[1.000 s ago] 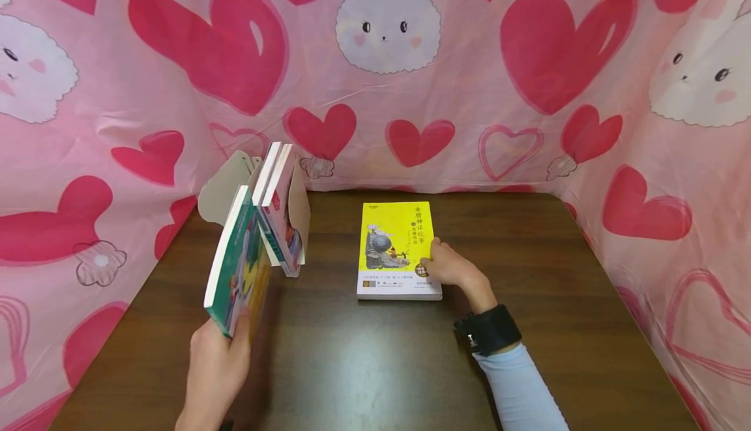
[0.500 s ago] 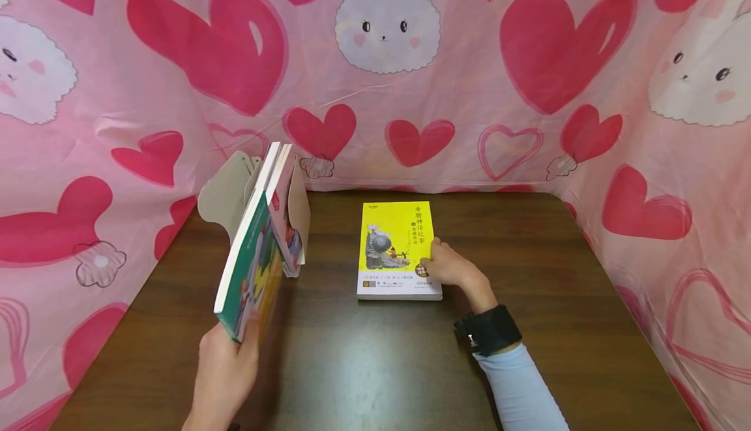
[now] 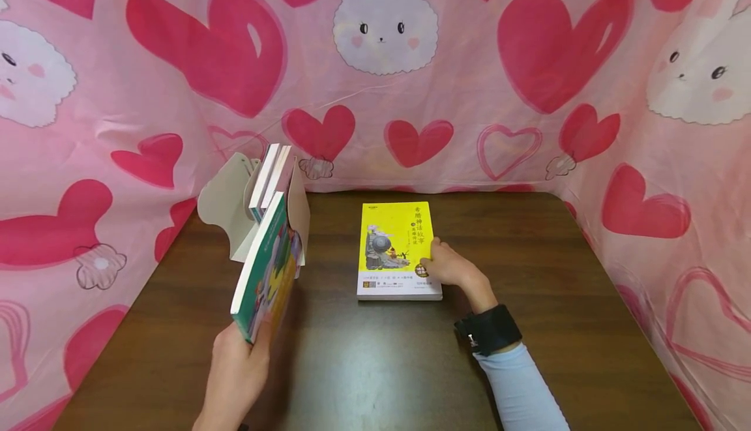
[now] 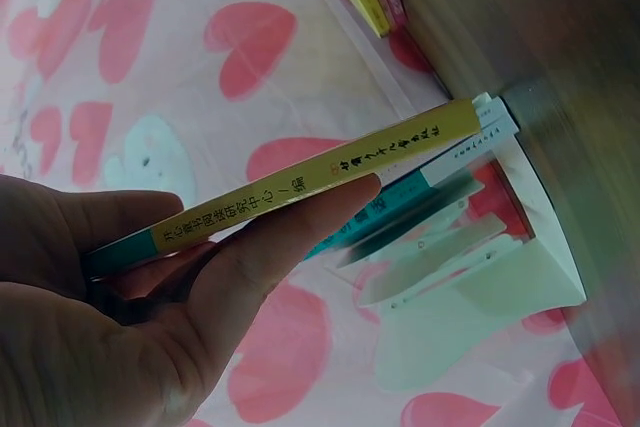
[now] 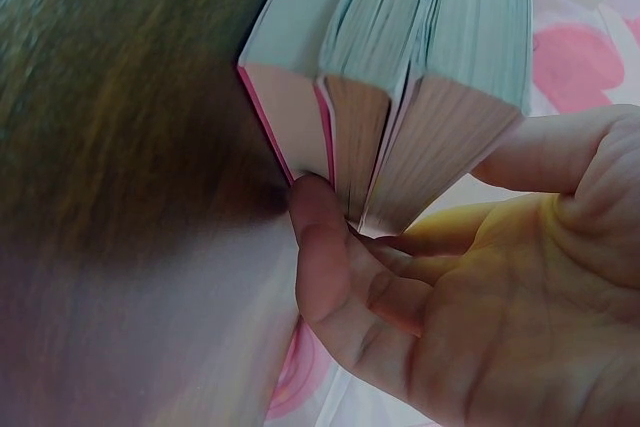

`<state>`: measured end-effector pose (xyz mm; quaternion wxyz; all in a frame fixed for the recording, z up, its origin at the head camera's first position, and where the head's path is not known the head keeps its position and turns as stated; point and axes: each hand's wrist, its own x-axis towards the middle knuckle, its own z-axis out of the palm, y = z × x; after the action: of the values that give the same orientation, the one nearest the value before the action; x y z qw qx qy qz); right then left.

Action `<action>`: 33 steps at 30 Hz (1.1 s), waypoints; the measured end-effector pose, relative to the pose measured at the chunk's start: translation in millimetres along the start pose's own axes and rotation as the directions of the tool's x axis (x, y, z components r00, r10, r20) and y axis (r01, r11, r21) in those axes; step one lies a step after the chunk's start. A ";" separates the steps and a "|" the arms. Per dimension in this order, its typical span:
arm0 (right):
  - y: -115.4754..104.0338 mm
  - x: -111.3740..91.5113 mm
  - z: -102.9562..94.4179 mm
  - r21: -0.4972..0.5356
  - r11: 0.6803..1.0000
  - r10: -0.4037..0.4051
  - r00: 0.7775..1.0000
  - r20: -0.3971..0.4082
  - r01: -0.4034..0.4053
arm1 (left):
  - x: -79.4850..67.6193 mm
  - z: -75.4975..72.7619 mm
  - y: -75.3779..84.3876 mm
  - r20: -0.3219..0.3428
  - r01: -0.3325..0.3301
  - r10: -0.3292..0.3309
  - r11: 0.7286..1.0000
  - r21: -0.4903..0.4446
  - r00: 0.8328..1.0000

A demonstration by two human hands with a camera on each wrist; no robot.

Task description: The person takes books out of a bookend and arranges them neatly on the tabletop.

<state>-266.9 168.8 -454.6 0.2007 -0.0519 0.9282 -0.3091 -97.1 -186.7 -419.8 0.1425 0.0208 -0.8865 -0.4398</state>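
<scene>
My left hand (image 3: 237, 366) grips a thin book (image 3: 266, 274) with a green and yellow cover by its near end, upright and in front of the bookend. The left wrist view shows its yellow spine (image 4: 300, 182) with black characters, between thumb and fingers. In the cream bookend (image 3: 225, 196) two books (image 3: 272, 170) stand, partly hidden by the held one. My right hand (image 3: 454, 267) holds the right side of a stack topped by a yellow book (image 3: 399, 222). Seen from the right wrist, fingertips press the edges of the stacked books (image 5: 390, 77), thumb at the opposite side.
The dark brown wooden table (image 3: 364, 366) carries everything. A pink curtain (image 3: 375, 98) with hearts and rabbits hangs along the back and both sides. A black band (image 3: 489, 330) sits on my right wrist over a light blue sleeve (image 3: 522, 385).
My left hand has carried the green and yellow book to the right, from beside the standing books to before them. My right hand and the stack stay where they were.
</scene>
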 end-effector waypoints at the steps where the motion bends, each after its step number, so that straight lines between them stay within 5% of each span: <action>1: 0.0 -0.1 0.1 0.000 1.000 -0.001 1.000 -0.002 0.001 | 0.2 1.2 -0.2 -0.003 -0.008 0.008 1.000 -0.002 1.000; 20: 0.3 -0.5 -1.2 -0.014 1.000 -0.015 1.000 -0.014 0.014 | 8.3 14.6 -1.0 0.043 -0.051 0.052 0.998 -0.032 0.998; 33: -1.9 -3.5 -2.7 -0.016 1.000 -0.011 1.000 -0.014 0.010 | 22.4 20.6 1.8 0.109 0.020 -0.015 0.999 -0.039 0.994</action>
<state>-264.9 169.5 -450.3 0.1921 -0.0563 0.9317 -0.3030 -124.0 -173.2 -424.9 0.0906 0.0017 -0.8838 -0.4591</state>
